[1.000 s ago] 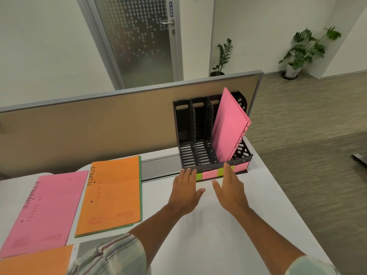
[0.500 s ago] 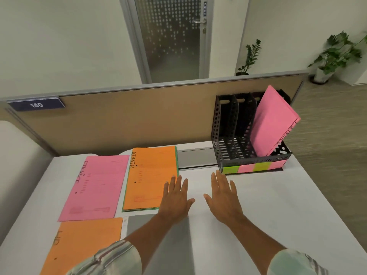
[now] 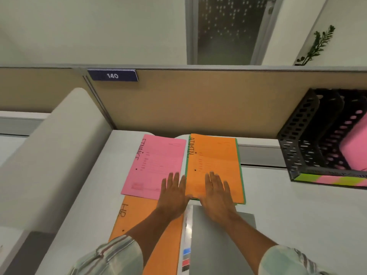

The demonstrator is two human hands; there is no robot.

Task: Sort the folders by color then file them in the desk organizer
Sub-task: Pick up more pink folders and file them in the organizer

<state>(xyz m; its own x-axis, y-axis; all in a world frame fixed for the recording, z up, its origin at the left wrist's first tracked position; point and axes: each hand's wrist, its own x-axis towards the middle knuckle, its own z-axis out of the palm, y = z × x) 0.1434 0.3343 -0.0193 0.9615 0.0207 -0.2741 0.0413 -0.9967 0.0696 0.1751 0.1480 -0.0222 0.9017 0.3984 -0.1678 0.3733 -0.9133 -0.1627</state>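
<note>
A pink folder [image 3: 156, 163] marked FINANCE lies flat on the white desk [image 3: 297, 211]. Right of it lies an orange folder [image 3: 215, 157] marked ADMIN, with a green folder edge [image 3: 240, 171] showing under it. Another orange folder [image 3: 158, 223] marked HR lies nearer me, partly under my left forearm. My left hand [image 3: 173, 192] is flat with fingers spread over the pink folder's near right corner. My right hand [image 3: 217, 192] is flat and open over the ADMIN folder's near end. The black desk organizer [image 3: 299, 147] stands at the far right, with pink folders [image 3: 355, 147] in it.
A tan partition panel [image 3: 198, 102] with a sign reading 140 closes off the desk's far side. A grey sheet [image 3: 220, 241] lies under my right forearm. A rounded white divider [image 3: 51, 155] bounds the desk's left. Coloured labels [image 3: 325, 179] run along the organizer's front.
Both hands moved left from in front of the organizer onto the flat folders. The view swung left, so the organizer sits at the right edge.
</note>
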